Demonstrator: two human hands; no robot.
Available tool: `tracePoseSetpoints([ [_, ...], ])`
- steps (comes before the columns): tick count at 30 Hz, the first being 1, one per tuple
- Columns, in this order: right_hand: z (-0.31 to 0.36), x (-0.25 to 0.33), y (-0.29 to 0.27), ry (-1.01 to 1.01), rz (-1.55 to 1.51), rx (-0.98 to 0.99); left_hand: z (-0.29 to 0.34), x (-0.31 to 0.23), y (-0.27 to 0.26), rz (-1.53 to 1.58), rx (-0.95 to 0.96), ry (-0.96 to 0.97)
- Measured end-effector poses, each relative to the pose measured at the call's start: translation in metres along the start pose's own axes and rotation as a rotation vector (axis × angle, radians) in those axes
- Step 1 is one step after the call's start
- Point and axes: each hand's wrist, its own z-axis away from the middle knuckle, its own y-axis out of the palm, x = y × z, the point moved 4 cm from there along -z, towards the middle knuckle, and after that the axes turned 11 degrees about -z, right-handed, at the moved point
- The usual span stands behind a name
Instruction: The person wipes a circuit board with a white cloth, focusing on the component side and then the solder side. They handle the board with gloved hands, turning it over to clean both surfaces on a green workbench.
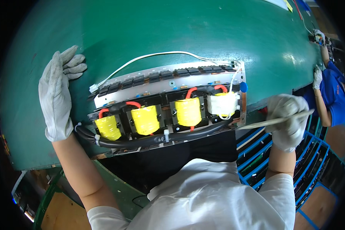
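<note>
A long circuit board [155, 86] lies on the green table in front of me. It carries a row of black components, several yellow-wrapped coils [145, 120] and one white-wrapped coil [222, 104] at the right. A thick black cable bundle [142, 143] with white ties runs along its near edge; a thin white wire [153, 56] arches over the far side. Beyond the board's left end, my gloved left hand [56, 96] is open, holding nothing. Past the right end, my gloved right hand [289, 119], blurred, is closed around a thin pale stick [257, 124], whose tip points toward the board's corner.
The table's near edge [38, 167] passes under the board. Below my right hand stands a blue metal rack [253, 155] with slots. At the far right, a person in blue [331, 92] with white gloves handles a small part. Papers lie at the top right.
</note>
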Motion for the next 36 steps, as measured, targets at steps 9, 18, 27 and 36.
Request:
tracePoseSetpoints([
  [9,-0.021,-0.064,-0.092,0.036,-0.581,-0.477,-0.002,0.007,0.000,0.061,-0.005,-0.016],
  [18,-0.021,-0.069,-0.089,-0.041,-0.681,-0.371,-0.008,0.023,-0.005,0.079,-0.030,-0.037],
  [27,-0.021,-0.074,-0.095,-0.090,-0.700,-0.347,-0.009,0.022,-0.011,0.181,-0.146,-0.032],
  [36,-0.024,-0.073,-0.093,-0.078,-0.720,-0.341,0.100,-0.055,0.031,-0.449,-0.113,0.223],
])
